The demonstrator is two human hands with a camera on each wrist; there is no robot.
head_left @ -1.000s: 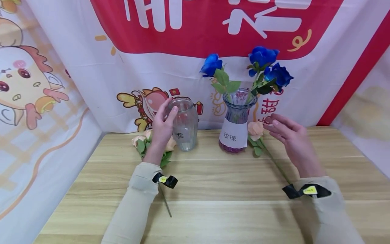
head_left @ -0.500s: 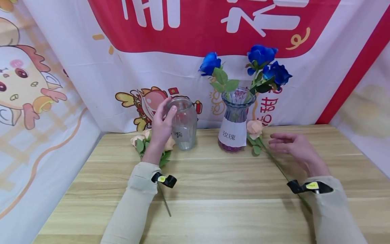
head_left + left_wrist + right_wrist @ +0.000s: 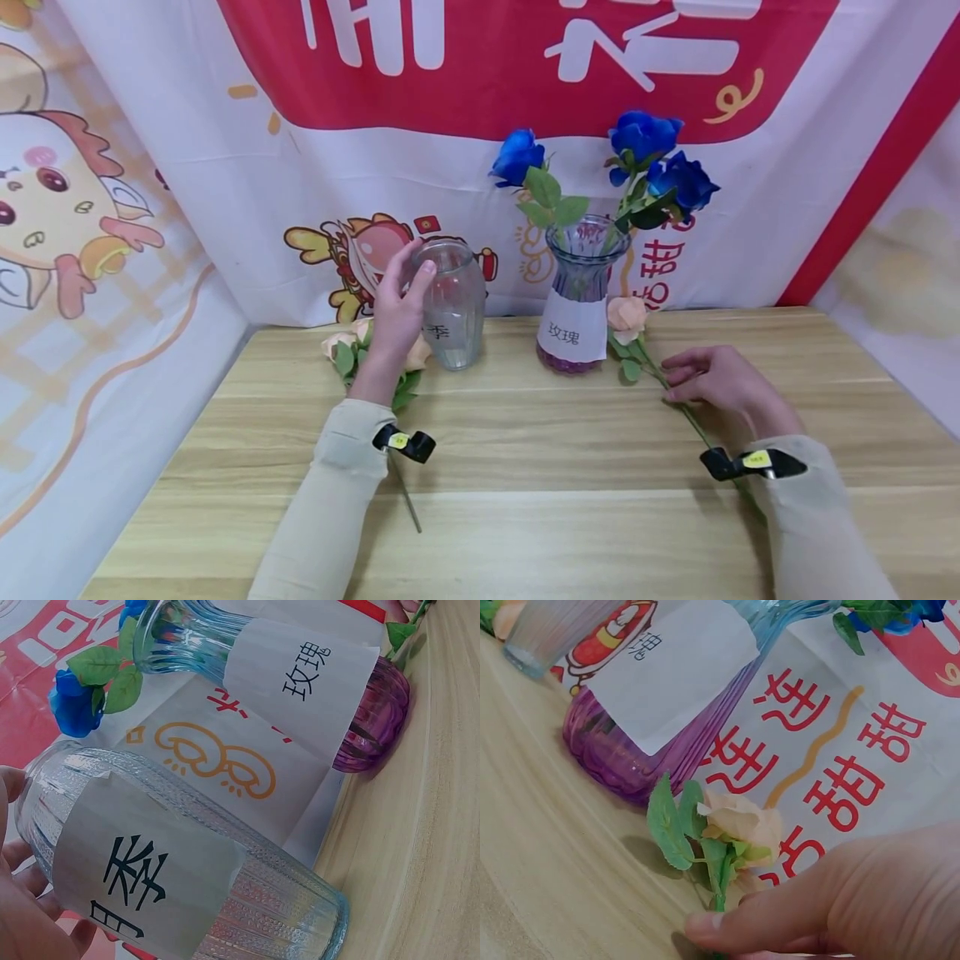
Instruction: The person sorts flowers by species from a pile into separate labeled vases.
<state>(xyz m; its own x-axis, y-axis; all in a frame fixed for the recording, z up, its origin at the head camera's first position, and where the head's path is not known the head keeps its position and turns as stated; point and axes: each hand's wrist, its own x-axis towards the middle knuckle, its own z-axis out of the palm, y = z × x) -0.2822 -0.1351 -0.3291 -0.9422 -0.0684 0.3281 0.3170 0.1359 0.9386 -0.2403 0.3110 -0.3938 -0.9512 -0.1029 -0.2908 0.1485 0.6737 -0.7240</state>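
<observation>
A clear glass vase [image 3: 459, 321] with a white paper label stands upright at the back of the table, and my left hand [image 3: 397, 312] grips it near the top. In the left wrist view, fingers [image 3: 30, 881] reach round behind the vase. A single peach rose [image 3: 627, 318] lies at the right, its green stem [image 3: 697, 425] running toward me. Thumb and fingers of my right hand [image 3: 723, 387] pinch that stem below the leaves. In the right wrist view the thumb [image 3: 761, 922] covers part of the stem.
A blue-and-purple glass vase [image 3: 576, 283] holding several blue roses [image 3: 647, 137] stands between my hands, labelled with white paper. More peach roses [image 3: 341, 343] lie by my left forearm, partly hidden. A printed cloth [image 3: 240, 217] hangs behind the wooden table [image 3: 540, 533].
My right hand has come down from beside the peach bloom to the stem and now pinches it. The left hand stays on the clear vase.
</observation>
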